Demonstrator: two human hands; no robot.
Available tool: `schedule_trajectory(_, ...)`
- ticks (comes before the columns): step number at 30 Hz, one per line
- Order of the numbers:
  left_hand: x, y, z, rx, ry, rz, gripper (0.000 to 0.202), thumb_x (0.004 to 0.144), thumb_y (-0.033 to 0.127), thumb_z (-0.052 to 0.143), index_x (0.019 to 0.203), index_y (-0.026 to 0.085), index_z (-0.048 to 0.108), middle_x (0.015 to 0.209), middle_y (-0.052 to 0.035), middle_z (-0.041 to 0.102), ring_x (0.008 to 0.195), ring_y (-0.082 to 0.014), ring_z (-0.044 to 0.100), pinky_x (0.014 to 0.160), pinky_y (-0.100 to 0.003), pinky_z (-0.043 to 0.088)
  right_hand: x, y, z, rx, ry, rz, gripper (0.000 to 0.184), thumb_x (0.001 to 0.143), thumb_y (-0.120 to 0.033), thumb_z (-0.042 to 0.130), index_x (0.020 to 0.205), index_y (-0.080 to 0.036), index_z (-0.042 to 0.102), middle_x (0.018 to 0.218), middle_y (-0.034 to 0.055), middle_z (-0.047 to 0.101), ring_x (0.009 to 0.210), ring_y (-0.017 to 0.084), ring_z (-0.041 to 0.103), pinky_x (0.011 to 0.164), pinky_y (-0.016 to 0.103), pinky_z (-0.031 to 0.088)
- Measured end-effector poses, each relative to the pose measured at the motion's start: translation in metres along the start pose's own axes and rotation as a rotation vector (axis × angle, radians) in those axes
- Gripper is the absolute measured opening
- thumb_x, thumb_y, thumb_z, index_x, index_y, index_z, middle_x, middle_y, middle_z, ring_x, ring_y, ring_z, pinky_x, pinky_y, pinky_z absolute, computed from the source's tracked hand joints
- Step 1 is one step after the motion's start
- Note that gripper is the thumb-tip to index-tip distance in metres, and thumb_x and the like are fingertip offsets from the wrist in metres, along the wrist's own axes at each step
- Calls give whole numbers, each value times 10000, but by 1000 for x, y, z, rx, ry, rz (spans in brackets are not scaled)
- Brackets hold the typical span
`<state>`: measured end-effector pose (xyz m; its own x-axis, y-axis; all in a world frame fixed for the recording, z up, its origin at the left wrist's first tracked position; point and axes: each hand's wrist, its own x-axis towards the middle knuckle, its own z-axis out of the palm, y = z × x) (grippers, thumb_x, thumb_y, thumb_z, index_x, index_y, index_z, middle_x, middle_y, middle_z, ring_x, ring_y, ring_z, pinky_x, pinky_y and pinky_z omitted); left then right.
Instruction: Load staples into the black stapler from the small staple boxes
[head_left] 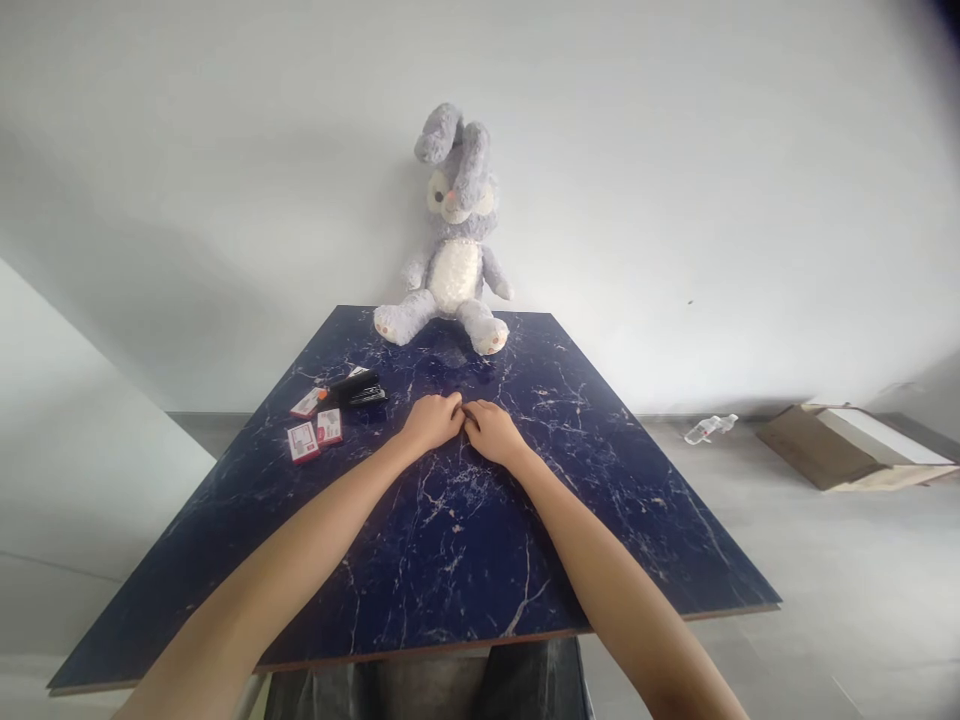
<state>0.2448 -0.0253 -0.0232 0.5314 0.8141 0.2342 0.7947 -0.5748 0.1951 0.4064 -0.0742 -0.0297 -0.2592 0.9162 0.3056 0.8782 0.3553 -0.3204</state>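
Note:
My left hand (435, 421) and my right hand (492, 430) rest on the dark blue marble-patterned table (450, 560), knuckles up. Their curled fingers meet near the table's middle. Both hands look closed, and whatever might be inside them is hidden. Left of my left hand lies a black stapler (354, 388), apart from it. Small red-and-white boxes lie around the stapler: one box (303, 441) nearest me, another box (329, 427) beside it, and a third box (308, 402) farther back. A further white piece shows partly behind the stapler.
A grey plush rabbit (456, 270) sits at the table's far edge against the pale wall (637, 180). On the floor to the right are a clear plastic bottle (710, 429) and an open cardboard box (825, 450). The table's near edge is just above my lap.

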Motion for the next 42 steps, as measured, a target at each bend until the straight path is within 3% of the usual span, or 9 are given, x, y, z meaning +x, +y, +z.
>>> schedule_trajectory(6, -12, 7, -15, -37, 102, 123, 231, 962, 261, 427, 897, 217, 644, 877, -78, 696, 910, -232, 624, 880, -369, 416, 1, 4, -5, 82, -2, 9, 229, 912, -132, 483, 1072, -173, 642, 998, 59, 667, 905, 168, 593, 836, 261, 425)
schedule_trajectory(12, -60, -2, -27, -31, 229, 430, 265, 964, 271, 441, 960, 245, 704, 871, -73, 687, 922, -226, 588, 901, -395, 427, 0, 4, -3, 141, 27, -16, 254, 907, -128, 522, 1105, -190, 669, 970, 42, 665, 909, 159, 605, 873, 263, 440)
schedule_trajectory(15, -86, -36, -43, -58, 449, 219, 293, 922, 252, 504, 1129, 289, 709, 1065, -74, 699, 1025, -243, 596, 973, -437, 427, -2, 3, -4, 127, 29, -15, 247, 928, -144, 508, 1099, -197, 678, 994, 47, 664, 928, 161, 604, 877, 266, 443)
schedule_trajectory(19, -110, -121, -77, -77, 690, -214, 335, 921, 295, 483, 1166, 282, 712, 1226, -62, 670, 1155, -276, 585, 1054, -472, 417, -2, 2, -5, 115, 2, -2, 247, 941, -157, 501, 1107, -202, 680, 1020, 52, 666, 943, 163, 604, 877, 271, 446)
schedule_trajectory(23, -105, -199, -88, -188, 590, -459, 404, 921, 403, 468, 1229, 251, 681, 1309, -35, 659, 1233, -268, 569, 1091, -421, 417, -1, 2, -5, 115, -11, -4, 236, 948, -159, 501, 1099, -201, 678, 1009, 53, 670, 941, 163, 606, 876, 274, 443)
schedule_trajectory(26, -80, -219, -79, -310, 527, -562, 409, 915, 428, 481, 1206, 236, 696, 1219, -29, 713, 1172, -252, 624, 1066, -385, 441, 0, 4, -4, 130, -3, -7, 234, 951, -168, 497, 1096, -204, 677, 1008, 52, 671, 940, 163, 606, 870, 274, 441)
schedule_trajectory(31, -25, -206, -63, -524, 320, -468, 437, 899, 476, 482, 1176, 228, 712, 1324, -23, 660, 1230, -236, 592, 1076, -352, 417, 2, 6, -3, 144, 0, -9, 230, 948, -185, 497, 1091, -207, 676, 1013, 49, 673, 913, 162, 607, 844, 272, 444)
schedule_trajectory(35, -7, -186, -56, -615, 107, -359, 404, 875, 459, 489, 1076, 241, 763, 1248, -15, 704, 1218, -244, 599, 1090, -347, 395, 4, 7, -2, 149, -12, -4, 236, 943, -183, 493, 1092, -212, 674, 1016, 45, 677, 912, 162, 610, 845, 270, 445)
schedule_trajectory(42, -26, -80, -37, -593, -53, -155, 385, 922, 399, 494, 1183, 242, 729, 1260, -36, 698, 1161, -265, 631, 1046, -384, 442, 4, 6, -2, 285, -2, 31, 327, 878, -204, 554, 1194, -216, 637, 1048, 52, 680, 867, 175, 614, 872, 321, 467)
